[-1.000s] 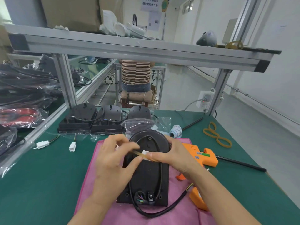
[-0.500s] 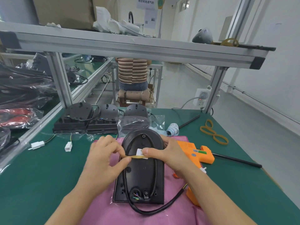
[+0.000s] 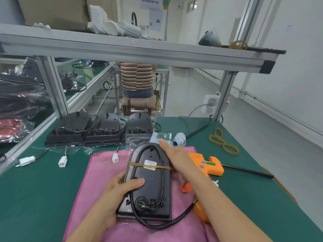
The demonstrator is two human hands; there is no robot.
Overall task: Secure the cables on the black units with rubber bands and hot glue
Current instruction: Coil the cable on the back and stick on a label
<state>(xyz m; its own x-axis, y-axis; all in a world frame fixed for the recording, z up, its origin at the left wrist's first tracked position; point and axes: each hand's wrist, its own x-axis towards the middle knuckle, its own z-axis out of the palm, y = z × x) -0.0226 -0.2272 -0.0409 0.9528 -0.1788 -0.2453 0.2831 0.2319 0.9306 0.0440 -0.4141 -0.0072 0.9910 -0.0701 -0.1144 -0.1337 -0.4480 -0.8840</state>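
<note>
The black unit [image 3: 150, 180] lay face down on the pink cloth [image 3: 97, 173] in the middle of the green desk [image 3: 40, 189], tipped up on its left edge, and the rubber band [image 3: 138, 164] was already stretched across its upper half, over the white label [image 3: 150, 164] and both runs of the looped cable [image 3: 162, 173]. The left hand [image 3: 113, 194] gripped that left edge, thumb curled on top and fingers [image 3: 120, 178] wrapped under; the right hand [image 3: 176, 158] lay flat along the right side, fingers straight and together, nothing pinched. Here was the risk, to my eye: the band sat at a slight slant, so a tilt or a shove could have rolled it toward the narrow rounded far end and let it snap off, freeing the cable. The loose tail of cable curling off the near edge could have snagged on the cloth as well. The orange glue gun [image 3: 208, 165] rested just right of the unit, partly under the right forearm, so a careless elbow might have knocked it; whether it was hot, I couldn't tell. Farther off, three more black units [image 3: 97, 131] stood in a row at the far side, their white connectors [image 3: 62, 161] trailing toward the cloth, and spare rubber bands [image 3: 222, 143] lay far right, well apart.
</note>
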